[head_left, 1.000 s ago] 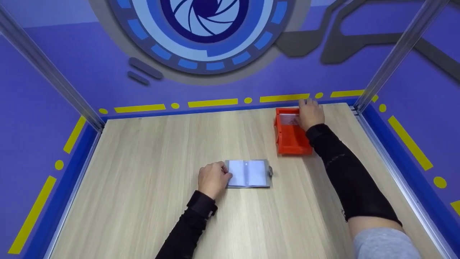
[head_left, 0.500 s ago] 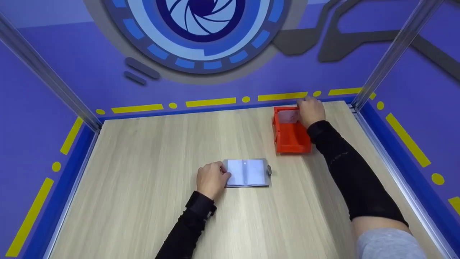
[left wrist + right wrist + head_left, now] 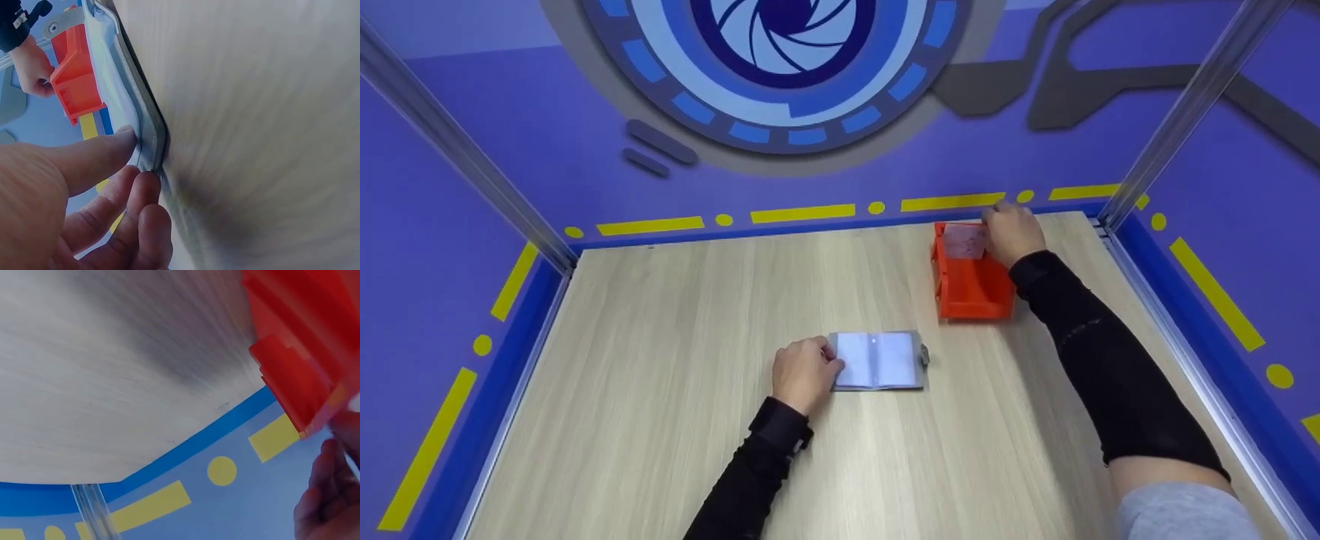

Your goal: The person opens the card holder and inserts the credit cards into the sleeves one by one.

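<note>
Pinching the open booklet by its left edge, thumb on the page, the left hand is at mid-table. Beyond, rightward, stands a red bin, a card at its back. The right hand is at the far right corner; whether it grips bin or card, I cannot tell.

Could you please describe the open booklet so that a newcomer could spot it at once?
Start from the pale wooden table and find the person's left hand near its middle. That hand pinches the left edge of the booklet. Unlike the red bin farther back, it lies open, showing pale pages and a snap tab.
</note>
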A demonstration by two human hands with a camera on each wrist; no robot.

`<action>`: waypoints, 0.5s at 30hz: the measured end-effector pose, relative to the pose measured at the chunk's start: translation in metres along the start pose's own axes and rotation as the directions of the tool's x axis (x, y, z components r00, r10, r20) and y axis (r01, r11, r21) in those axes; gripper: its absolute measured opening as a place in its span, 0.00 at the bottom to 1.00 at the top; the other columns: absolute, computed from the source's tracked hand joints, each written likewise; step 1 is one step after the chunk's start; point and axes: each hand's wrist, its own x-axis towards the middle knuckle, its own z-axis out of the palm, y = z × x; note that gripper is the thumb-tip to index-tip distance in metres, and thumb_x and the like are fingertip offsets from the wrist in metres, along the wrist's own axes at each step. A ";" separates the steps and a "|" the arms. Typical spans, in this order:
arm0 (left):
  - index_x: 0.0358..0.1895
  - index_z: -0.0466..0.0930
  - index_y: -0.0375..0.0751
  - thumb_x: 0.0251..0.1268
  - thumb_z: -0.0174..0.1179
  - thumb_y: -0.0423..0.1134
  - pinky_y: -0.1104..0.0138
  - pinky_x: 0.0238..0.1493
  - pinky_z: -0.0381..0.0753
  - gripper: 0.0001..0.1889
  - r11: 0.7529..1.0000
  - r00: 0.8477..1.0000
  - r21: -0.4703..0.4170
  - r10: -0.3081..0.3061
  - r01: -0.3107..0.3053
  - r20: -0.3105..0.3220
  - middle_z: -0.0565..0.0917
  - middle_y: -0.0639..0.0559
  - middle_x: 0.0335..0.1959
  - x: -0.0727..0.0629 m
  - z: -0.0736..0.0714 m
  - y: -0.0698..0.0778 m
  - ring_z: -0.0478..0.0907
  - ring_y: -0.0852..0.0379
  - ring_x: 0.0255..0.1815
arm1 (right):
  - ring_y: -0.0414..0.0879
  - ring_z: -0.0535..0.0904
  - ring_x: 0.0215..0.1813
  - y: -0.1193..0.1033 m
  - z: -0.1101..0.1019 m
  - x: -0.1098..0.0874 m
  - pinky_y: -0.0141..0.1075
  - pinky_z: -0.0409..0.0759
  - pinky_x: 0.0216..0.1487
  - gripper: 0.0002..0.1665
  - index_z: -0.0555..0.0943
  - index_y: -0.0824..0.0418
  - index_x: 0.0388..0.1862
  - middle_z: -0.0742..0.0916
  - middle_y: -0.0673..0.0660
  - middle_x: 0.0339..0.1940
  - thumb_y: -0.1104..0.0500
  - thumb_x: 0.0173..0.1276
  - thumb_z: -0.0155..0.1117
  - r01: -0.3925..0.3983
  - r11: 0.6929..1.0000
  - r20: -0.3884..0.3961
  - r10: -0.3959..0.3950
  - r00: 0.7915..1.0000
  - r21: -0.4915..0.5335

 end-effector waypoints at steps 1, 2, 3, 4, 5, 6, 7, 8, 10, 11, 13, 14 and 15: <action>0.30 0.89 0.47 0.64 0.78 0.43 0.58 0.39 0.78 0.09 1.000 1.000 0.001 -0.005 0.005 0.007 0.90 0.54 0.27 0.000 0.000 0.000 0.81 0.55 0.29 | 0.71 0.86 0.52 0.000 -0.002 -0.001 0.66 0.81 0.64 0.08 0.83 0.73 0.48 0.88 0.73 0.46 0.69 0.74 0.68 0.005 1.000 0.035 -0.005 0.999 0.002; 0.30 0.89 0.47 0.65 0.78 0.43 0.57 0.40 0.78 0.09 1.000 1.000 0.002 -0.008 0.008 0.010 0.90 0.54 0.28 0.001 0.000 0.001 0.82 0.55 0.29 | 0.71 0.86 0.52 0.000 -0.006 -0.001 0.66 0.81 0.63 0.09 0.81 0.73 0.49 0.88 0.73 0.46 0.69 0.74 0.66 0.008 1.000 0.077 -0.008 0.997 0.004; 0.31 0.90 0.47 0.65 0.78 0.43 0.57 0.41 0.79 0.08 1.000 1.000 0.005 -0.010 0.010 0.013 0.91 0.54 0.29 0.001 0.000 0.001 0.83 0.54 0.30 | 0.71 0.86 0.51 0.000 -0.010 -0.002 0.65 0.81 0.62 0.09 0.79 0.72 0.51 0.87 0.73 0.46 0.69 0.75 0.64 0.008 1.000 0.122 -0.009 0.992 0.006; 0.32 0.90 0.46 0.65 0.78 0.43 0.56 0.43 0.79 0.08 1.000 1.000 0.007 -0.013 0.012 0.015 0.91 0.54 0.30 0.001 -0.001 0.002 0.84 0.54 0.31 | 0.70 0.86 0.51 -0.001 -0.014 -0.003 0.65 0.82 0.61 0.10 0.78 0.72 0.52 0.87 0.73 0.46 0.69 0.75 0.62 0.002 1.000 0.168 -0.004 0.986 0.012; 0.33 0.91 0.46 0.65 0.78 0.44 0.56 0.44 0.79 0.08 1.000 1.000 0.007 -0.014 0.014 0.016 0.92 0.53 0.30 0.001 -0.001 0.002 0.84 0.53 0.32 | 0.69 0.85 0.50 -0.001 -0.019 -0.003 0.64 0.83 0.60 0.12 0.76 0.72 0.53 0.87 0.72 0.46 0.69 0.75 0.61 -0.009 1.000 0.215 0.005 0.977 0.018; 0.33 0.91 0.46 0.65 0.79 0.44 0.55 0.45 0.79 0.08 1.000 1.000 0.007 -0.015 0.015 0.017 0.92 0.53 0.31 0.001 -0.001 0.002 0.85 0.52 0.33 | 0.68 0.85 0.49 -0.002 -0.024 -0.004 0.62 0.83 0.59 0.13 0.75 0.72 0.55 0.86 0.72 0.46 0.68 0.75 0.60 -0.026 0.999 0.259 0.018 0.966 0.026; 0.34 0.91 0.46 0.65 0.79 0.44 0.55 0.45 0.79 0.08 1.000 1.000 0.006 -0.015 0.015 0.018 0.92 0.52 0.32 0.001 -0.001 0.002 0.86 0.52 0.34 | 0.67 0.84 0.48 -0.002 -0.030 -0.005 0.61 0.84 0.58 0.14 0.75 0.73 0.56 0.86 0.72 0.46 0.67 0.76 0.60 -0.041 0.999 0.300 0.030 0.953 0.032; 0.34 0.92 0.46 0.65 0.79 0.44 0.55 0.45 0.80 0.08 1.000 1.000 0.007 -0.015 0.015 0.019 0.93 0.52 0.32 0.001 -0.002 0.002 0.86 0.52 0.34 | 0.66 0.84 0.48 -0.002 -0.036 -0.006 0.61 0.84 0.57 0.15 0.74 0.73 0.57 0.86 0.72 0.47 0.66 0.77 0.60 -0.054 0.998 0.334 0.038 0.942 0.041; 0.35 0.92 0.45 0.66 0.79 0.44 0.55 0.45 0.80 0.08 1.000 1.000 0.005 -0.012 0.012 0.025 0.93 0.52 0.33 0.000 -0.002 0.002 0.87 0.51 0.35 | 0.63 0.82 0.46 -0.003 -0.047 -0.010 0.58 0.84 0.53 0.15 0.75 0.74 0.58 0.85 0.71 0.47 0.64 0.79 0.58 -0.078 0.994 0.380 0.044 0.924 0.074; 0.35 0.92 0.45 0.66 0.78 0.43 0.55 0.45 0.80 0.08 1.000 1.000 0.008 -0.009 0.009 0.028 0.93 0.51 0.33 0.000 -0.002 0.001 0.87 0.51 0.35 | 0.62 0.81 0.44 -0.003 -0.052 -0.012 0.57 0.83 0.50 0.15 0.76 0.74 0.56 0.85 0.71 0.45 0.63 0.80 0.57 -0.081 0.992 0.384 0.038 0.922 0.097; 0.35 0.92 0.45 0.65 0.78 0.43 0.55 0.44 0.80 0.07 1.000 1.000 0.015 0.000 -0.001 0.028 0.93 0.51 0.32 0.000 -0.001 0.000 0.87 0.51 0.35 | 0.59 0.80 0.39 -0.005 -0.063 -0.018 0.52 0.81 0.43 0.14 0.78 0.73 0.52 0.83 0.68 0.39 0.60 0.84 0.53 -0.095 0.983 0.371 0.031 0.928 0.154; 0.35 0.92 0.45 0.65 0.78 0.43 0.55 0.44 0.81 0.07 1.000 1.000 0.018 0.003 -0.004 0.028 0.93 0.51 0.32 0.000 -0.002 0.000 0.88 0.50 0.35 | 0.57 0.79 0.37 -0.007 -0.067 -0.021 0.49 0.79 0.40 0.15 0.79 0.72 0.49 0.83 0.66 0.36 0.59 0.85 0.52 -0.098 0.977 0.349 0.026 0.937 0.188; 0.35 0.92 0.45 0.65 0.78 0.43 0.55 0.44 0.81 0.07 1.000 1.000 0.020 0.007 -0.008 0.025 0.93 0.51 0.32 0.000 -0.002 0.000 0.88 0.50 0.34 | 0.55 0.78 0.35 -0.011 -0.072 -0.024 0.46 0.76 0.37 0.17 0.80 0.71 0.47 0.82 0.64 0.34 0.58 0.86 0.50 -0.108 0.967 0.330 0.026 0.944 0.232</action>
